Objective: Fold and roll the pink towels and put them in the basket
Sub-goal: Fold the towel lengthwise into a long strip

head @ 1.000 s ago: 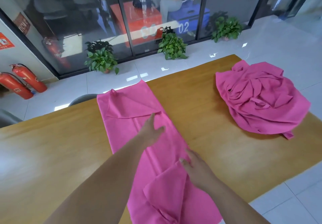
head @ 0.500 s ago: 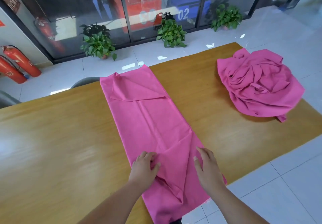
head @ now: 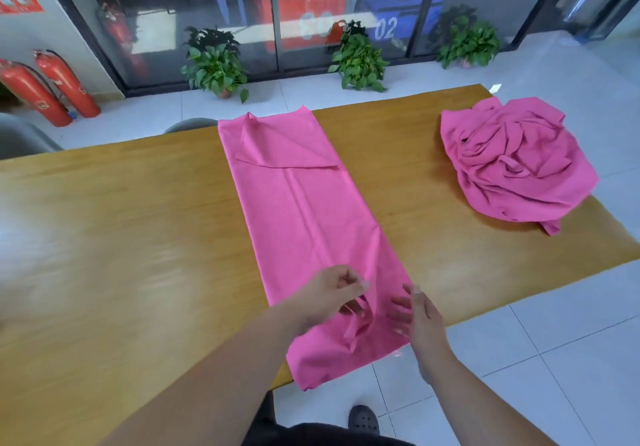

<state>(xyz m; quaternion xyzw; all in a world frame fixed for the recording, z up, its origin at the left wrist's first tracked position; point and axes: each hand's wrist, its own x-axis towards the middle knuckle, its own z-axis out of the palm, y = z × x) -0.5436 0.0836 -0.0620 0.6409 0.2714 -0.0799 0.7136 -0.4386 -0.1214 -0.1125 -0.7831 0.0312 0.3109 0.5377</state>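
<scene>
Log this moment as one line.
stage: folding | left hand: pinches near end of folded towel | right hand: open, at its right edge | towel pile: crumpled, table right | basket: not in view

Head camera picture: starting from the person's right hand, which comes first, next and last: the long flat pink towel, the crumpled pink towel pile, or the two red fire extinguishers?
1. long flat pink towel: at the right hand's fingertips, at the wooden table's near edge.
2. crumpled pink towel pile: at the table's far right.
3. two red fire extinguishers: on the floor, far left, beyond the table.
</scene>
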